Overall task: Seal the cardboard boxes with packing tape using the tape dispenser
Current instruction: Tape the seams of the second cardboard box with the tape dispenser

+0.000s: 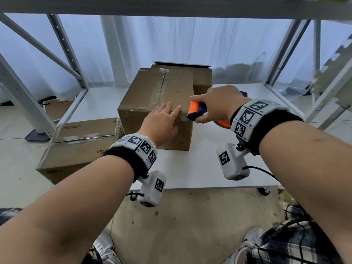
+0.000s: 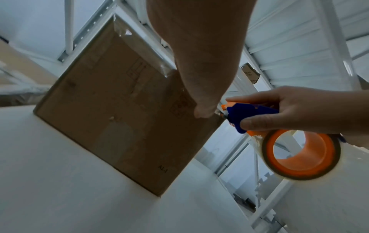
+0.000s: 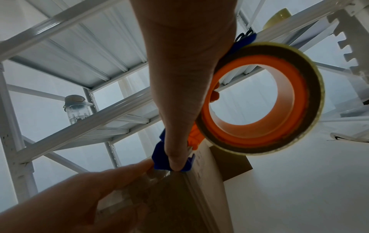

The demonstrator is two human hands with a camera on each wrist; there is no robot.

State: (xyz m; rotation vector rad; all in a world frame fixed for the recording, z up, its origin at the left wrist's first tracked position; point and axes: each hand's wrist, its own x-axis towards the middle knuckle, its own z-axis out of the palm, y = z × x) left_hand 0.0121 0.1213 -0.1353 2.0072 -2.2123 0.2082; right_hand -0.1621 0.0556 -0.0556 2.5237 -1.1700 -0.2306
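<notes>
A brown cardboard box (image 1: 152, 96) stands on the white shelf board (image 1: 200, 168), clear tape running along its top seam. My left hand (image 1: 162, 121) lies flat on the box's near right top edge with straight fingers. My right hand (image 1: 215, 105) grips the blue and orange tape dispenser (image 1: 197, 110), whose front end meets the box's near right top corner. From the left wrist view the box (image 2: 119, 118), the dispenser (image 2: 249, 116) and its clear tape roll (image 2: 301, 154) show from below. The right wrist view has the tape roll (image 3: 261, 100) close up beside the box edge (image 3: 199, 189).
A second box (image 1: 202, 77) stands behind the first. A taped box (image 1: 80, 147) sits on the floor at the left. White rack posts (image 1: 22, 100) and braces frame the shelf on both sides. A clear bottle (image 3: 76, 108) stands on an upper shelf.
</notes>
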